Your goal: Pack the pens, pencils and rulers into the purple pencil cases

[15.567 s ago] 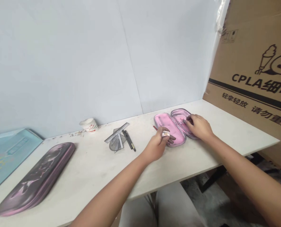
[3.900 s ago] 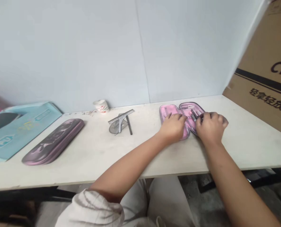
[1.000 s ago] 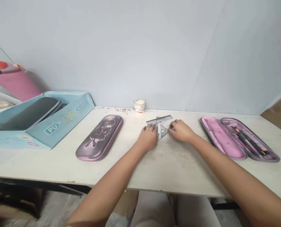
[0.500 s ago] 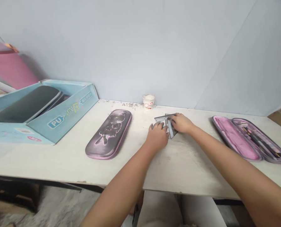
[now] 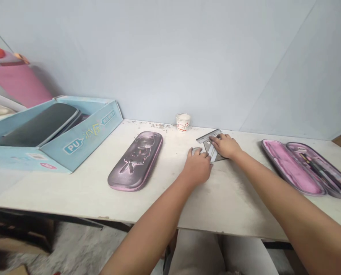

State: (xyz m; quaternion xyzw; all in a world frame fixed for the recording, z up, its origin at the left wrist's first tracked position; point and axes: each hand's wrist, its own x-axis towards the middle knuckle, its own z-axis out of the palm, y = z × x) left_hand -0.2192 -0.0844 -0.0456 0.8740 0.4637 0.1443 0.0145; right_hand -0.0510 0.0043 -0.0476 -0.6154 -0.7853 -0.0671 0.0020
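Two hands lie over a steel ruler (image 5: 208,136) and set square (image 5: 215,154): the left hand (image 5: 197,168) at their near-left edge, the right hand (image 5: 226,146) on top. Whether either grip is pinching cannot be told. The ruler's long axis runs sideways along the worktop (image 5: 159,198), just beyond the right hand's fingers.

Closed pencil case (image 5: 135,161) left of ruler set (image 5: 209,142), open pencil case (image 5: 291,168) right, paper cup (image 5: 183,122) behind.

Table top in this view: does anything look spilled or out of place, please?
Yes: small dark crumbs lie scattered along the back edge of the white table, left of the paper cup. They look like spilled debris.
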